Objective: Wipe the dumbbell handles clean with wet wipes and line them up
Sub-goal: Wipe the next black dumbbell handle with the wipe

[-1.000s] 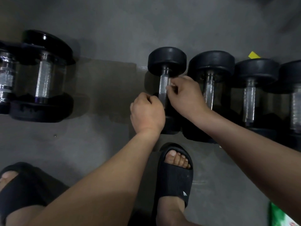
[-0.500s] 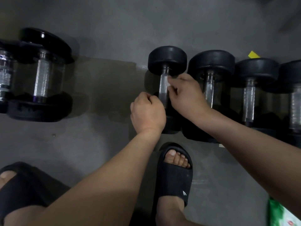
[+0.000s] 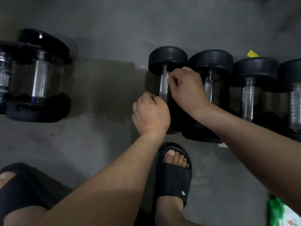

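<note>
On grey floor (image 3: pixel 114 22), at the right, a row of four black dumbbells (image 3: pixel 255 69) side by side, with two bigger dumbbells (image 3: pixel 40 75) well apart at the left. At the leftmost dumbbell (image 3: pixel 167 59) of the row, left hand (image 3: pixel 150 113) curled around the lower end of the handle (image 3: pixel 163 90), right hand (image 3: pixel 187 88) pinching a small white wet wipe (image 3: pixel 167 77) against its upper part.

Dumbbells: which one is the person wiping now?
The dumbbell at the left end of the row of four: the right hand holds a white wipe on its handle, the left hand grips it.
</note>
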`<state>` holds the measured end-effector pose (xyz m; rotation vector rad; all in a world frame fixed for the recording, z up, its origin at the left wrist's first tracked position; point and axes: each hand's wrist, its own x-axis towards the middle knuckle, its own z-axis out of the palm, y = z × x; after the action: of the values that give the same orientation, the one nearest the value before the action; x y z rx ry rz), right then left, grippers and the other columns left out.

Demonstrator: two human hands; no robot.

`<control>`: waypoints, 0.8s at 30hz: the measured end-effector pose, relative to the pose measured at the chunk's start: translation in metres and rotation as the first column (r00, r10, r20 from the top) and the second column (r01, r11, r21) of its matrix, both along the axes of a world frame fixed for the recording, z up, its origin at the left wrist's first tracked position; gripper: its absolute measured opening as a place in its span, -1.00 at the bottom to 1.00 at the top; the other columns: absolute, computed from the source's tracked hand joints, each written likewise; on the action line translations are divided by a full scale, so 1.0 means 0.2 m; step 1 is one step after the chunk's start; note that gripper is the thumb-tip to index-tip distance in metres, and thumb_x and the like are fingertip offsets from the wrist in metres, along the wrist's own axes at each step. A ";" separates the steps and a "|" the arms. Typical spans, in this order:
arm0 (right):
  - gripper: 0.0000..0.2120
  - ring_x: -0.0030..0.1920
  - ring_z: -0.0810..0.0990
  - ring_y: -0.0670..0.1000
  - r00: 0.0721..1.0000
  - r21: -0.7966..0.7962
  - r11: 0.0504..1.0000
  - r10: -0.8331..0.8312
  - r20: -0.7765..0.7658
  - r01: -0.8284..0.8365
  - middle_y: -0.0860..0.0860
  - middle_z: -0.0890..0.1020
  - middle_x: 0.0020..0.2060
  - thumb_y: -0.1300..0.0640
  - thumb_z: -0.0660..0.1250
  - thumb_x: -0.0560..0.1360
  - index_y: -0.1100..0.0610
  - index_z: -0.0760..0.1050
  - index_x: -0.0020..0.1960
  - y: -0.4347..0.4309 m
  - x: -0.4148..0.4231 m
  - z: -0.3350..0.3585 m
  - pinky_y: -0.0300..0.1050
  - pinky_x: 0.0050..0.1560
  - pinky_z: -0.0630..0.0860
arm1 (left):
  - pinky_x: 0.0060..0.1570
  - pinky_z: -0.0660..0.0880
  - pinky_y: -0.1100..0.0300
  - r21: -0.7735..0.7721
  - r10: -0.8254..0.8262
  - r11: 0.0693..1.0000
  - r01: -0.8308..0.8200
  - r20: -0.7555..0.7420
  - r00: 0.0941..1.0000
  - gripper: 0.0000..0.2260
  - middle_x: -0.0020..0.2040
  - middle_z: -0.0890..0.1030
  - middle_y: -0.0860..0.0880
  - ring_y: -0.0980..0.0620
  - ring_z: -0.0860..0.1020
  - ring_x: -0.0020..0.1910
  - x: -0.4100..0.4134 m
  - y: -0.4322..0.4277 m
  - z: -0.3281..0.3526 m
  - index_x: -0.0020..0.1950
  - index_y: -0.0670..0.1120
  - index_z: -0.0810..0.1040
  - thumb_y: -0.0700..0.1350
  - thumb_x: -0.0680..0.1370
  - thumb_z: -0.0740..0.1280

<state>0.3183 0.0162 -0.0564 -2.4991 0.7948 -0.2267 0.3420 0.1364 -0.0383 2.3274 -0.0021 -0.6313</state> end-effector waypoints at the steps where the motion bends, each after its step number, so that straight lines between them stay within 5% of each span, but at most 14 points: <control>1: -0.77 -0.22 0.53 0.06 1.000 -0.007 1.000 -0.013 0.005 0.013 0.12 0.57 -0.21 0.13 0.29 0.62 0.24 0.60 -0.12 0.00 0.00 0.00 -0.08 -0.18 0.43 | 0.09 0.41 -0.05 0.006 -0.007 1.000 0.007 0.004 1.000 -0.85 0.06 0.60 -0.06 -0.12 0.46 0.11 -0.01 0.00 0.00 -0.07 -0.02 0.50 -0.10 0.59 0.16; 6: -0.82 -0.23 0.53 0.09 1.000 0.020 1.000 0.001 -0.003 -0.001 0.14 0.55 -0.19 0.19 0.32 0.59 0.25 0.61 -0.12 0.03 -0.04 -0.01 -0.03 -0.18 0.47 | 0.12 0.41 -0.06 0.018 -0.006 1.000 0.005 0.028 1.000 -0.81 0.07 0.62 -0.05 -0.12 0.46 0.13 -0.01 -0.01 -0.01 -0.01 -0.06 0.57 -0.10 0.59 0.16; 10: -0.77 -0.24 0.52 0.05 0.999 0.019 0.999 -0.043 0.009 0.042 0.10 0.53 -0.21 0.18 0.31 0.60 0.24 0.63 -0.17 -0.01 0.01 -0.01 -0.19 -0.20 0.39 | 0.10 0.42 -0.06 0.009 0.003 1.000 -0.004 0.016 1.000 -0.84 0.06 0.61 -0.04 -0.11 0.46 0.11 -0.01 -0.01 -0.01 -0.06 -0.02 0.53 -0.10 0.59 0.15; 14: -0.80 -0.22 0.54 0.10 0.999 0.020 0.999 0.048 -0.021 -0.048 0.14 0.54 -0.20 0.21 0.31 0.58 0.27 0.65 -0.12 0.03 -0.05 0.00 -0.01 -0.15 0.49 | -0.01 0.39 0.01 -0.024 0.036 0.999 -0.036 -0.001 0.999 -0.86 0.02 0.61 -0.05 -0.13 0.49 0.07 0.00 0.01 -0.02 -0.13 0.00 0.46 -0.11 0.59 0.15; 20: -0.73 -0.25 0.51 0.04 1.000 0.027 0.999 0.026 0.015 -0.026 0.08 0.50 -0.22 0.13 0.30 0.61 0.23 0.63 -0.19 -0.03 0.01 0.01 -0.10 -0.16 0.46 | 0.02 0.45 -0.04 -0.038 0.050 0.998 -0.050 -0.004 0.999 -0.82 0.01 0.62 -0.04 -0.13 0.51 0.05 -0.01 0.00 -0.02 -0.07 -0.04 0.54 -0.10 0.58 0.15; 24: -0.78 -0.23 0.53 0.09 0.985 0.023 0.985 0.169 -0.037 -0.169 0.11 0.51 -0.19 0.16 0.31 0.60 0.25 0.67 -0.09 0.02 -0.07 0.03 -0.12 -0.18 0.44 | 0.06 0.47 -0.07 -0.051 0.070 0.996 -0.071 -0.020 0.997 -0.80 0.01 0.63 -0.05 -0.15 0.52 0.06 0.01 0.01 -0.04 -0.05 -0.05 0.55 -0.09 0.57 0.14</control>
<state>0.3053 0.0209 -0.0513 -2.5422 0.5923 -0.1108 0.3435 0.1382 -0.0454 2.2614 0.0705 -0.6098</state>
